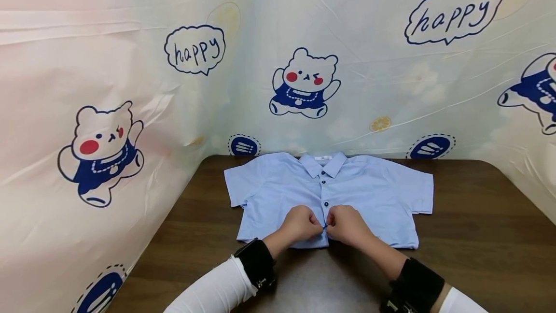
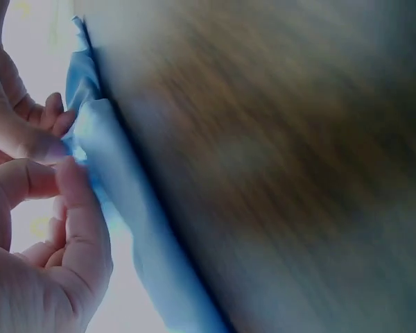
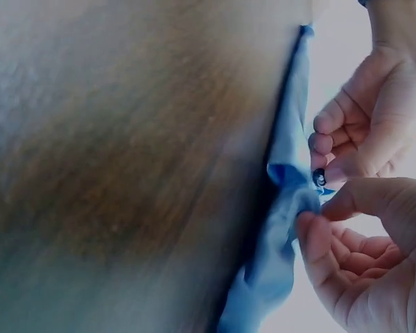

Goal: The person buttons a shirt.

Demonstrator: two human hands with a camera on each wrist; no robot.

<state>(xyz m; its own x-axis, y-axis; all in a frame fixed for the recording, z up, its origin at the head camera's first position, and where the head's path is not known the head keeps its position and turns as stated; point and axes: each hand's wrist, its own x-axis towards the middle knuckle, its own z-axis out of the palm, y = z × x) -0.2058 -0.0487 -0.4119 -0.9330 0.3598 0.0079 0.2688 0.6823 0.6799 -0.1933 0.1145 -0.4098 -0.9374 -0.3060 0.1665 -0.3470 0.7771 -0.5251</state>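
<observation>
A light blue short-sleeved shirt (image 1: 369,182) lies spread flat, its collar (image 1: 334,165) at the far side and dark buttons (image 1: 326,204) down its front. At the lower middle of the placket, my left hand (image 1: 300,223) and right hand (image 1: 349,225) meet almost fingertip to fingertip. Between thumb and finger the left hand pinches the placket edge by a dark button (image 3: 319,177), seen in the right wrist view. The right hand pinches the cloth right beside it. In the left wrist view, the fingers hide that button, and the shirt's near edge (image 2: 125,173) is lifted into folds.
The shirt lies on a dark brown wooden table (image 1: 486,235). Behind and to the left hangs a pale curtain (image 1: 369,86) printed with bears and the word "happy". Black straps (image 1: 256,262) circle both wrists, over white sleeves (image 1: 217,289).
</observation>
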